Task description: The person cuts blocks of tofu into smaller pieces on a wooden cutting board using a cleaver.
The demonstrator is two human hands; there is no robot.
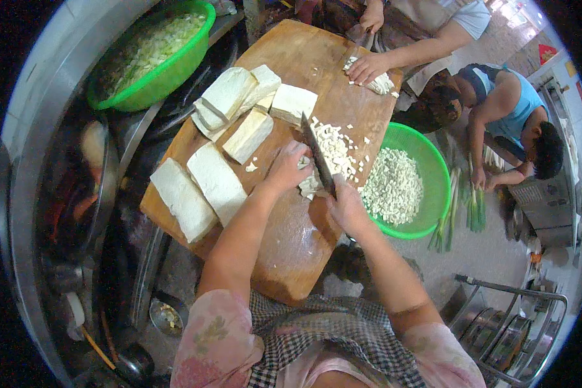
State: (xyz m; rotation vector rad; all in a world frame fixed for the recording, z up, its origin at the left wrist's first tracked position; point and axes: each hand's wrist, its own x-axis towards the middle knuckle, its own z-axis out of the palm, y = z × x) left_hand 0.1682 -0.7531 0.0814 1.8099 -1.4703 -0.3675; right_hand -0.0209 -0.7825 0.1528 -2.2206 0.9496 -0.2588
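A large knife (318,155) is gripped by its handle in my right hand (347,206), its blade pointing away from me over the wooden cutting board (291,233). Just left of the blade, my left hand (289,165) rests with curled fingers on a partly cut piece of white tofu (311,183). Small tofu dice (333,145) lie heaped on the blade's right side. Several uncut tofu slabs and blocks (218,179) cover the board's left part, some stacked. Below the board's right edge, a green plastic basket (441,194) holds many more white dice.
A co-worker's hand (368,68) presses white pieces at the board's far right corner, with a blade beside it. Another person (509,106) bends over green onions (476,208) on the floor. A green basket (174,72) of chopped greens stands upper left; a metal cart (514,291) is lower right.
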